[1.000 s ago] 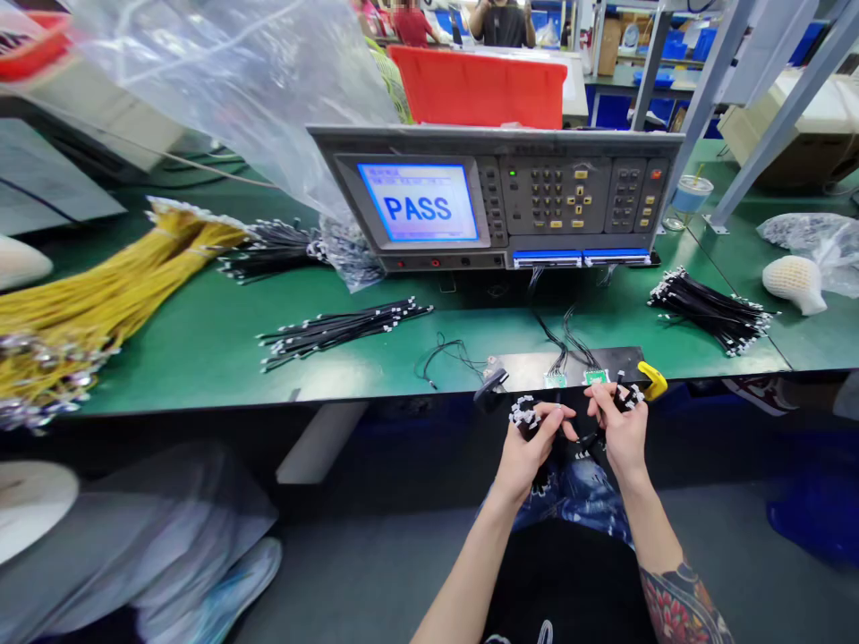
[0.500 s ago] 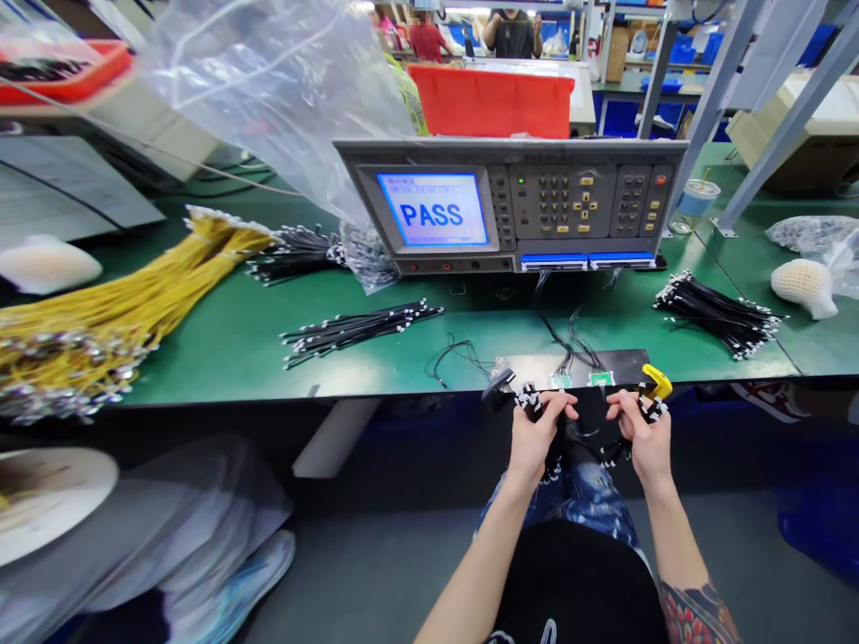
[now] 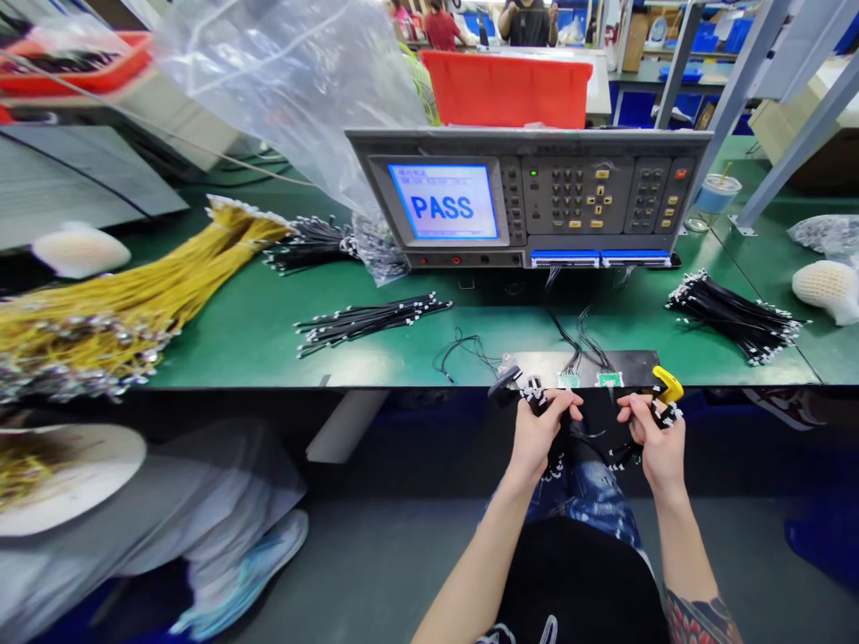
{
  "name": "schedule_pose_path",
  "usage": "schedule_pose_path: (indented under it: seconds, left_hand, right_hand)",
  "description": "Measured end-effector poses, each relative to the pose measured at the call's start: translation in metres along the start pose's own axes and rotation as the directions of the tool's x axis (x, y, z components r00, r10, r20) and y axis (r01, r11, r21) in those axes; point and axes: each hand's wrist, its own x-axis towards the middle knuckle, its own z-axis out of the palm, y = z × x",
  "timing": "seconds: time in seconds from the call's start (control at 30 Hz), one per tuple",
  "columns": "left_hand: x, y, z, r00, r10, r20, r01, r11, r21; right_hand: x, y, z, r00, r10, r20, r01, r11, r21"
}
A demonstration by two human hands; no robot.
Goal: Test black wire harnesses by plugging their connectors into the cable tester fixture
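Left hand [image 3: 537, 436] curled closed near twelve o'clock, right hand [image 3: 656, 443] curled near one o'clock, left forearm [image 3: 463, 572] and tattooed right forearm [image 3: 691, 555] angling upward.

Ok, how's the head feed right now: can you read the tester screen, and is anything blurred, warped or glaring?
In the head view, the tester screen reads PASS clearly; the wide lens makes the steel uprights lean; pale glare lies on the green bench; the yellow wire bundle smears at far left; the left hand, right hand and white-tipped black wires look fairly sharp.
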Motion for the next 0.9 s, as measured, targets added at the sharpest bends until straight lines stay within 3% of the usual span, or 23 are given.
schedule_pose_path:
  seconds: [0.27,0.57,0.9]
  left_hand:
    - [-0.003,-0.002,0.009,0.995,-0.024,-0.097,0.016,0.997,-0.077]
    - [-0.006,-0.003,0.015,0.993,0.003,-0.122,-0.020,0.990,-0.139]
    - [-0.006,-0.005,0.009,0.998,-0.020,-0.054,0.010,0.982,-0.189]
  right_hand:
    - [-0.001,-0.001,0.003,1.000,-0.007,0.023,0.007,1.000,-0.020]
    - [-0.003,-0.002,0.002,0.999,-0.033,0.027,0.035,0.995,-0.095]
    - [-0.002,0.003,0.002,0.997,-0.070,0.040,0.074,0.991,-0.110]
